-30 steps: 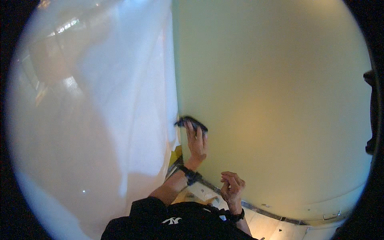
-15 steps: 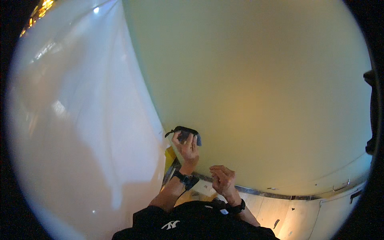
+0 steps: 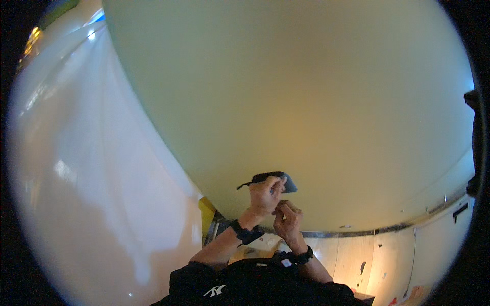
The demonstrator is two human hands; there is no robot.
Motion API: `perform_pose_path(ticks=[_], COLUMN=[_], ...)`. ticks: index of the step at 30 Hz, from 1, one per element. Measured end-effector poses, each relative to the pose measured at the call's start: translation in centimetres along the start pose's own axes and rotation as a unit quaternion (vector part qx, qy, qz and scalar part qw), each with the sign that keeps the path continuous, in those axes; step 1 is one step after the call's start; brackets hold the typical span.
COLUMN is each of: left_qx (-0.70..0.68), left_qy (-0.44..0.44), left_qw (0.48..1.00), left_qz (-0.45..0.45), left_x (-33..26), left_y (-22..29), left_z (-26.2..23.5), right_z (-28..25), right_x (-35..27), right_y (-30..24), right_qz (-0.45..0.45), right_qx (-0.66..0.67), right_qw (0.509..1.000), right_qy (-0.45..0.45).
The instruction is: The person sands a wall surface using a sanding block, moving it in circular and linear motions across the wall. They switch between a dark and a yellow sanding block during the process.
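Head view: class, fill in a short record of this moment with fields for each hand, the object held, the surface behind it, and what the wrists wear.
Left hand: left hand raised, closed on the dark flat tool
Right hand: right hand just below the left, fingers curled, touching it; what it holds cannot be told
Object: dark, thin, wedge-shaped, held close to the wall
Surface: pale green wall, with a white glossy panel to its left
Wrists: dark bands on both

The left hand holds a pad above the right hand.
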State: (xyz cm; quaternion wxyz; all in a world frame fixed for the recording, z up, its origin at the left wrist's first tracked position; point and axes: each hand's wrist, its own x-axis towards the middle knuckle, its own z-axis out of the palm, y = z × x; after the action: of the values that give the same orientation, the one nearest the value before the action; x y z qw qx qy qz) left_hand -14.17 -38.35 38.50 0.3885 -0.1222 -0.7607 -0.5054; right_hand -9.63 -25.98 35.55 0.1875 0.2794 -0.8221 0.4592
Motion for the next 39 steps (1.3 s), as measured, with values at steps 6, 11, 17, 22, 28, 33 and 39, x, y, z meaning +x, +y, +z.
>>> perform_pose_path(ticks=[6, 11, 17, 22, 28, 33, 39], left_qx=[-0.335, -0.573, -0.562, -0.364, 0.001, 0.216, 0.258], left_qy=[0.06, 0.034, 0.113, 0.261, 0.293, 0.208, 0.209], left_qw=[0.917, 0.793, 0.792, 0.877, 0.945, 0.927, 0.918], left_qz=[-0.206, -0.205, -0.212, -0.174, 0.146, 0.226, 0.217], left_x=[2.6, 6.4, 5.9, 6.2, 9.0, 9.3, 8.8], left_y=[1.8, 4.7, 4.6, 4.6, 3.1, 0.3, -1.0], left_z=[-4.5, -7.6, -6.9, -9.9, -9.3, -7.0, -6.5], right_z=[1.5, 1.1, 0.0, -1.0, -2.9, -6.3, -4.1], right_x=[3.6, 8.0, 11.6, 17.0, 21.3, 20.0, 21.5], right_y=[-4.9, -8.2, -5.9, -9.1, -13.8, -13.1, -15.5], right_qz=[-0.147, -0.201, -0.3, -0.376, -0.347, -0.238, -0.317], right_qx=[-0.035, -0.028, -0.12, -0.106, -0.248, -0.272, -0.25], right_qw=[0.978, 0.963, 0.927, 0.913, 0.885, 0.872, 0.898], right_qy=[0.146, 0.177, 0.192, 0.117, 0.188, 0.329, 0.174])
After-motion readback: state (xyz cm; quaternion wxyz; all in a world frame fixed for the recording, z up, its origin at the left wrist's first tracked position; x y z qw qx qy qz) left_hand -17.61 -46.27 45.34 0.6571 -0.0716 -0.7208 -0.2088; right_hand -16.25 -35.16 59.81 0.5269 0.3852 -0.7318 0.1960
